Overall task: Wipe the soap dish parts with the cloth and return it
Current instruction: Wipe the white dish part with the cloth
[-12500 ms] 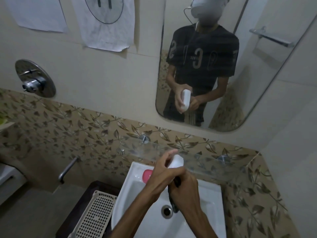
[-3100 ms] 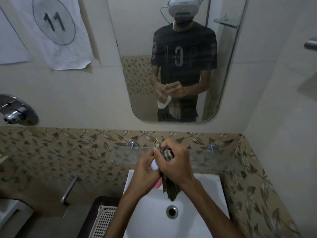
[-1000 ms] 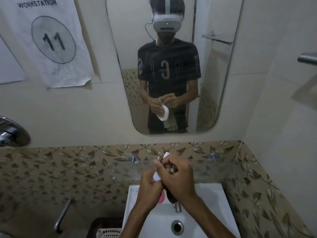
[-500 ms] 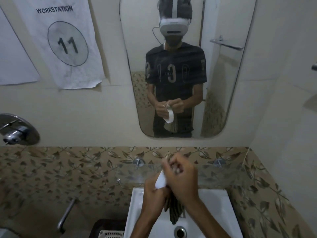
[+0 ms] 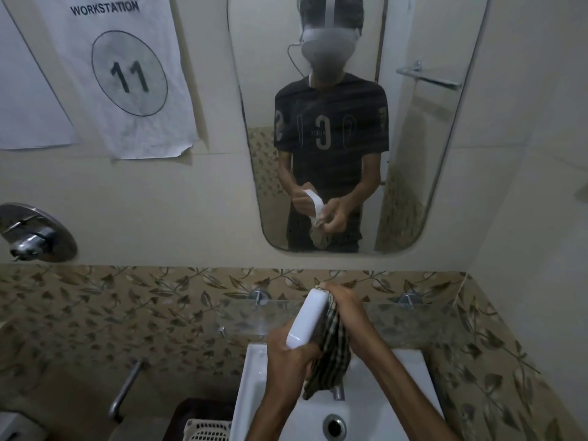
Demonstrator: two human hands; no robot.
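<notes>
While held above the sink [image 5: 251, 370]:
Dish [image 5: 308, 318]: long axis tilted, top leaning right.
Left hand [image 5: 288, 361]: fingers wrapped round its lower end.
Right hand [image 5: 348, 313]: fingers pressing cloth [image 5: 331, 354] against it.

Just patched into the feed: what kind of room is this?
Likely a bathroom: a white sink below the hands, a wall mirror above it, and a shower valve on the tiled wall.

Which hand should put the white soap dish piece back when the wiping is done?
Probably the left hand: it already grips the white soap dish piece, while the right hand is busy holding the checked cloth.
</notes>
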